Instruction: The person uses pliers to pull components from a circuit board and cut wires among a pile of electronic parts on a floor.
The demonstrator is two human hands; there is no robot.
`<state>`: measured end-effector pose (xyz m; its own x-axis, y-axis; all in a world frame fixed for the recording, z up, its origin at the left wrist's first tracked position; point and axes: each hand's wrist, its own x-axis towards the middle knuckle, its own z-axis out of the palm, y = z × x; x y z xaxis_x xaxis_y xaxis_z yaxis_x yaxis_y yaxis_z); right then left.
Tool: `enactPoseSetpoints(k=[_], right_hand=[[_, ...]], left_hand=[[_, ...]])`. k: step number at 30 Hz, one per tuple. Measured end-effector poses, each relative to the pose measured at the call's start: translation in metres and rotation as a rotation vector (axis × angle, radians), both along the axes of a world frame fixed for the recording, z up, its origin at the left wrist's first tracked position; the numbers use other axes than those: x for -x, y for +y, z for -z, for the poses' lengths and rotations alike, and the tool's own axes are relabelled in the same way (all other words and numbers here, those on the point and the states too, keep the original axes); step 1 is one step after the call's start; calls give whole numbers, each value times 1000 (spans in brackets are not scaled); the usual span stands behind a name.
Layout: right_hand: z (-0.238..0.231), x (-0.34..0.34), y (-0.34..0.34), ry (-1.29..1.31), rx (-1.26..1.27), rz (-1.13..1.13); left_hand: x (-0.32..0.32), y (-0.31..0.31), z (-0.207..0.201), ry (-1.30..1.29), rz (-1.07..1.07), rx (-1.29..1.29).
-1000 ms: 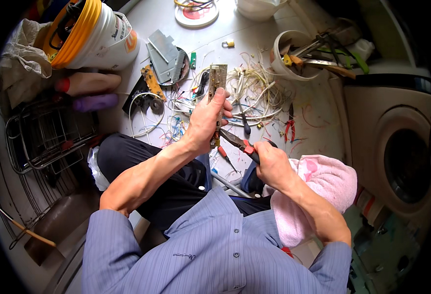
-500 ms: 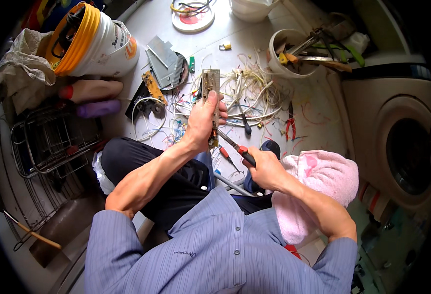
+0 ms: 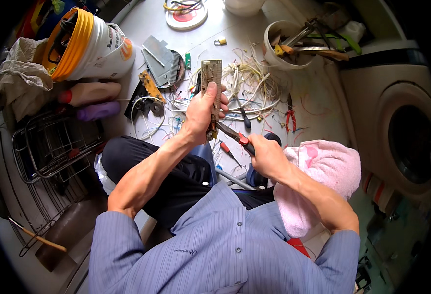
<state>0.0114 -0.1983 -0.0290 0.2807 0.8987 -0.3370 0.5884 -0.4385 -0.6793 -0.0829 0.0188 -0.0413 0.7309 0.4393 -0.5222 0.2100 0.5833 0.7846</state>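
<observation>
- Head view: A long, narrow circuit board [image 3: 211, 71] stands raised in the left hand [image 3: 201, 111], gripped between thumb and fingers above the floor [image 3: 318, 110].
- The right hand [image 3: 268, 159] clasps red-and-black pliers [image 3: 234, 133], their nose at the board's near end; whether they bite on a part is too small to tell.
- The left thumb and fingers cover the board's middle.
- Beyond lies a tangle of pale wires [image 3: 259, 90], with a dark-handled screwdriver [image 3: 245, 119] and red-handled pliers [image 3: 291, 120] beside it; a red screwdriver [image 3: 227, 148] rests nearer the person.
- A white tub of tools [image 3: 270, 54] stands far right, a pink towel [image 3: 335, 164] beneath the right forearm.
- Compared with half a second earlier, the pliers have turned to show more of their flat side; both hands keep their grip.
</observation>
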Motion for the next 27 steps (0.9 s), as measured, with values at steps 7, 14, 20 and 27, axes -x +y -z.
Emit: enactPoseSetpoints(k=[7,14,20,27], right_hand=[[-15,14,-1,290,196,91],[8,28,-14,527,106,78],[-20,15,4,1033,451,345],[-30,4,0,1084,454,286]], left_hand=[[6,-8,8,-14,75,-86],[11,-8,12,4,213,-295],[2,2,14,-88,212,-263],[2,4,14,-204,172,34]])
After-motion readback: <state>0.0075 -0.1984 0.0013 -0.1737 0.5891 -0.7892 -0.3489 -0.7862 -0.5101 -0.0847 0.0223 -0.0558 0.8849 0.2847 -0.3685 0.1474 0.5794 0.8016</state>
